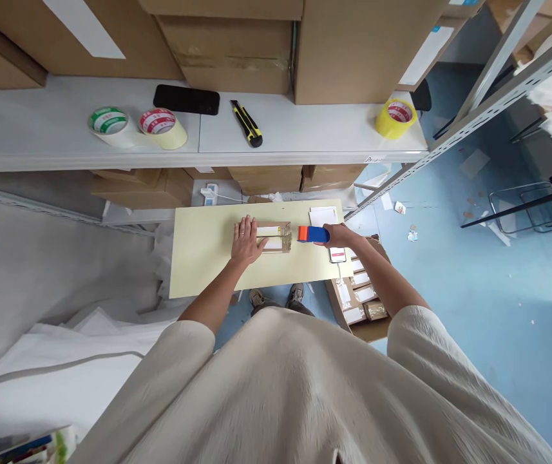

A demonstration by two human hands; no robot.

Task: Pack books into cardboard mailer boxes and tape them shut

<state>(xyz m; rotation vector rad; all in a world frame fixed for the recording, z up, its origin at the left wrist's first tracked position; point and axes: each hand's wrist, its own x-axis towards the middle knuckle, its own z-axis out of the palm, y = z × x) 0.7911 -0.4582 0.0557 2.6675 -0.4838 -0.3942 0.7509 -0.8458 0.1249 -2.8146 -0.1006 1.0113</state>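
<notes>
A small cardboard box with white labels lies on the pale yellow table. Brown tape covers its right end. My left hand rests flat on the box's left part, fingers spread. My right hand is wrapped round a blue and orange tape dispenser, just right of the box and apart from it. Under and beside the right hand lie white papers and a phone with a lit screen and a cable.
Above the table, a shelf bears tape rolls, a black phone, a utility knife and large cartons. An open carton of small labelled boxes stands on the floor at right. White sacks lie at left.
</notes>
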